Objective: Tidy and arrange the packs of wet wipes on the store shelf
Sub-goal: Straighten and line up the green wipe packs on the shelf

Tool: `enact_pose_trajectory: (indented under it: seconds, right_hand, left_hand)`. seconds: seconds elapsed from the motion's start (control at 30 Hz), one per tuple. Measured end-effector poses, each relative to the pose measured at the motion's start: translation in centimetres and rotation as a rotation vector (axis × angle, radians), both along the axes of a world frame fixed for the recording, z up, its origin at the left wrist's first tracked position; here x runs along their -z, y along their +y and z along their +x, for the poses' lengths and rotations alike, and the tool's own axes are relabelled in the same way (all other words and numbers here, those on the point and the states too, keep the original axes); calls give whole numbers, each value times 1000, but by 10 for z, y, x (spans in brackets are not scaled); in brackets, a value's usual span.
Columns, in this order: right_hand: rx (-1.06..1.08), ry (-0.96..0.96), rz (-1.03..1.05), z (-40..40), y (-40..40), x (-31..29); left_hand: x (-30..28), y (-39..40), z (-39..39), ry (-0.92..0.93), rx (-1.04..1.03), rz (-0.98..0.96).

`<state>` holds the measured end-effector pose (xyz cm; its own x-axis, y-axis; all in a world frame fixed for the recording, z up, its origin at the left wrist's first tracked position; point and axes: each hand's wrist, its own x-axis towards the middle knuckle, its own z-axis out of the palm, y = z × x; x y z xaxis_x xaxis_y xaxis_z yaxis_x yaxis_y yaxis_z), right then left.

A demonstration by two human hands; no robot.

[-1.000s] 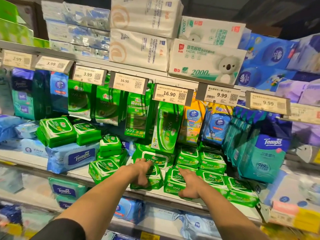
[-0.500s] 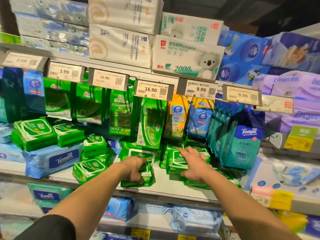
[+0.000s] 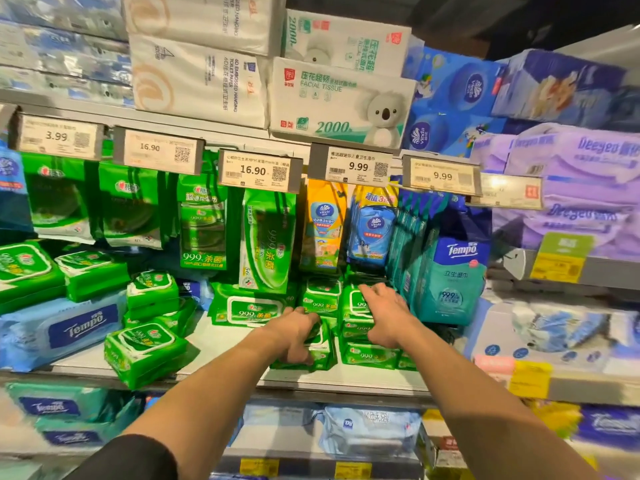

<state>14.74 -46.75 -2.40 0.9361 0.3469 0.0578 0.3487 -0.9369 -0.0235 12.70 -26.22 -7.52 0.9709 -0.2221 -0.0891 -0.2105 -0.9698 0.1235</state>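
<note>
Nearest me, both forearms reach out over the front edge of the shelf, a dark sleeve showing on my left upper arm. My left hand curls down over a small green wipes pack lying near the shelf's front; fingers wrap its near side, thumb hidden, so a grip rather than a flat rest. My right hand lies palm-down, fingers spread wide and extended, on top of a stack of green packs just right of the first pack; it closes on nothing that I can see. Left of my hands, a loose green pack sits tilted at the shelf edge, partly overhanging, with two more small green packs stacked behind it. A blue Tempo pack lies flat further left, with larger green packs on top. Behind my hands, a flat green 999 pack leans against upright green bags. Right of those hang a yellow Vinda pouch and a blue one, then teal Tempo packs standing on edge. Price tags read 3.99, 16.90, 16.90, 9.99, 9.99. Above them, tissue bundles fill the upper shelf.
</note>
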Motion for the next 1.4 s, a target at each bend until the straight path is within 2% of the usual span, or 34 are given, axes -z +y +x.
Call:
enact_pose_trajectory:
  seconds: [0.2,0.43,0.83,0.93,1.13,1.4]
  right_hand:
    - [20,95,0,3,-11,25]
    - [-57,59,-42,8,-14,31]
    - [4,2,-32,9,-13,46]
    - [54,15,15,6,-33,49]
    - [245,-16,-86,1,-82,50]
    - [254,-29,-31,1,-90,55]
  left_hand:
    - [14,-20,14,-33,10,-54]
    - [18,-25,26,-73,34,-108]
    - [20,-20,29,-43,49,-101]
    - [22,-18,30,-39,57,-99]
    - [22,-17,30,-42,72,-111]
    - [22,-17,28,-56,83,-100]
